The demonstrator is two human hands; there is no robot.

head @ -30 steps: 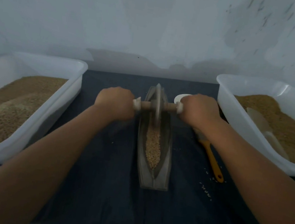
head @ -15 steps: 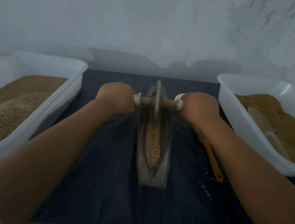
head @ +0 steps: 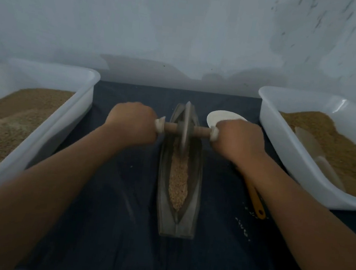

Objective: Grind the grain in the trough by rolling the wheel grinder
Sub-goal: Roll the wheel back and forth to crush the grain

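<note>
A narrow boat-shaped grey trough (head: 196, 181) lies lengthwise on the dark cloth, with a strip of tan grain (head: 178, 183) along its groove. The grey wheel grinder (head: 186, 127) stands upright in the far part of the trough on a wooden axle. My left hand (head: 133, 123) grips the axle's left handle. My right hand (head: 238, 139) grips the right handle. Both arms reach forward on either side of the trough.
A white tub (head: 71, 109) of grain stands at the left. A second white tub (head: 281, 151) at the right holds grain and a pale scoop (head: 309, 141). A white spoon (head: 219, 117) with a yellow handle (head: 256, 201) lies right of the trough. Loose grains (head: 242, 226) dot the cloth.
The wheel rolled toward the far end of the trough, then came back a little toward me. Both hands kept their hold on the handles.
</note>
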